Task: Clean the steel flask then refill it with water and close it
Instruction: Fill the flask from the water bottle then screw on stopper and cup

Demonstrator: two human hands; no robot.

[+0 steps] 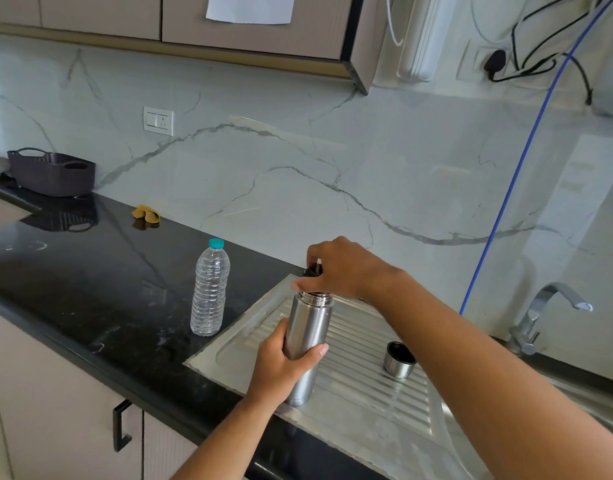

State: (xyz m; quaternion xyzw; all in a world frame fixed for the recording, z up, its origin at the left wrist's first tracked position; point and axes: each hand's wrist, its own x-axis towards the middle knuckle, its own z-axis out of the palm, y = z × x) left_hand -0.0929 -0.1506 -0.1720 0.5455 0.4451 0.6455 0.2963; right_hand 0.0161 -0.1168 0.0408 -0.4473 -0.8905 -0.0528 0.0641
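Both hands hold: left hand (285,370) wraps the upright steel flask (307,341), mouth upward; right hand (336,268) fingers pinch its black stopper (313,270) atop.

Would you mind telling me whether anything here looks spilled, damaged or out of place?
Nothing looks spilled or broken. The steel flask stands upright on the drainboard, held by the left hand, while the right hand works the stopper. Its cup lid sits apart, mouth up. A crumpled yellow cloth lies by the backsplash.

Brushed steel flask (307,332) on ribbed steel drainboard (360,382); glossy black counter (90,271); clear plastic bottle (209,292).
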